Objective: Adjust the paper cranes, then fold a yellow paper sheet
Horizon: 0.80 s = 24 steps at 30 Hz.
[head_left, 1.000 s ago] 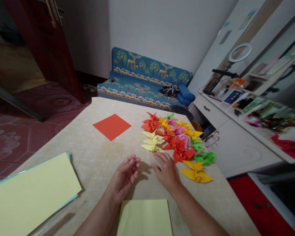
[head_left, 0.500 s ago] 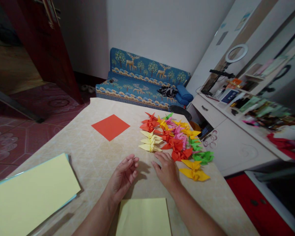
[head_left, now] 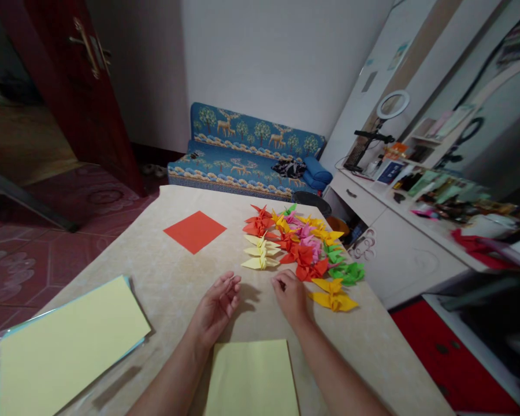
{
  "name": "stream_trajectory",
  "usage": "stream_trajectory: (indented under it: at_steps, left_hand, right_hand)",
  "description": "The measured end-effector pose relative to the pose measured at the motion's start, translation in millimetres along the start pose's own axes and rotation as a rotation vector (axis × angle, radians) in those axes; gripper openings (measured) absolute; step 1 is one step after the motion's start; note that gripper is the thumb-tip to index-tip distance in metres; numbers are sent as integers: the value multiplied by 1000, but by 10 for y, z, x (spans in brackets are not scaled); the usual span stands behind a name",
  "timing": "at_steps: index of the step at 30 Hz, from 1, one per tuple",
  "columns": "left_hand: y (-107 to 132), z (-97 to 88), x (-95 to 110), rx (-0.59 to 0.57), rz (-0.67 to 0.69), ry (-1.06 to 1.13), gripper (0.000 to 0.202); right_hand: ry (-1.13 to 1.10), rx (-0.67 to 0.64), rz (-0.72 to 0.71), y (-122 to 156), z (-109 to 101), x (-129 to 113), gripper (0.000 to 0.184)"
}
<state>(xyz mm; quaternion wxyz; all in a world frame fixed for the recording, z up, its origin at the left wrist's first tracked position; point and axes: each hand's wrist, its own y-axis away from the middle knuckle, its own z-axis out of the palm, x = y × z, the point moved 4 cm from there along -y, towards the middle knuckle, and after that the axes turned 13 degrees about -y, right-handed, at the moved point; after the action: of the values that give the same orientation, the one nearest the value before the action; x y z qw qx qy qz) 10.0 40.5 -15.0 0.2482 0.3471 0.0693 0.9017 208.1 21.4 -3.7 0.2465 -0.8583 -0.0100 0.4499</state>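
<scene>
Patterned pale surface [head_left: 186, 300], blue sofa [head_left: 242, 159] beyond, cluttered dresser [head_left: 398, 231] to the right. Left hand [head_left: 219, 306] palm inward, fingers loosely curled, grip apart. Right hand [head_left: 291, 296] has fingers bent in; cannot tell whether that grip is together. Yellow sheet [head_left: 253, 378] lies flat on the near side of both hands. Folded paper cranes [head_left: 302, 254], mixed colours, clustered just past the right hand. Red square [head_left: 195, 232] farther off, beyond the left hand; yellow-topped paper stack [head_left: 73, 344] at far left.

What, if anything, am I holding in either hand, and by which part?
Nothing that shows. Your left hand is half open and empty; your right hand is loosely curled near the red cranes, with nothing visible in it.
</scene>
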Motion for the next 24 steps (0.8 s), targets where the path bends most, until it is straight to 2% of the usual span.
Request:
stream_trajectory:
  at_steps: [4, 9, 19, 22, 24]
  left_hand:
    - [34, -17, 18, -12, 25, -17, 16]
    - [119, -63, 38, 28, 66, -53, 18]
    - [490, -193, 25, 65, 123, -106, 21]
    - [619, -249, 27, 51, 156, -135, 22]
    - [682, -268, 27, 58, 168, -148, 21]
  right_hand:
    - [-111, 19, 6, -40, -29, 73, 15]
    - [-236, -17, -15, 39, -74, -24, 14]
    - [-342, 9, -16, 544, -260, -229, 21]
    - [-322, -3, -3, 716, -301, -329, 17]
    - [-252, -36, -1, 836, -328, -428, 28]
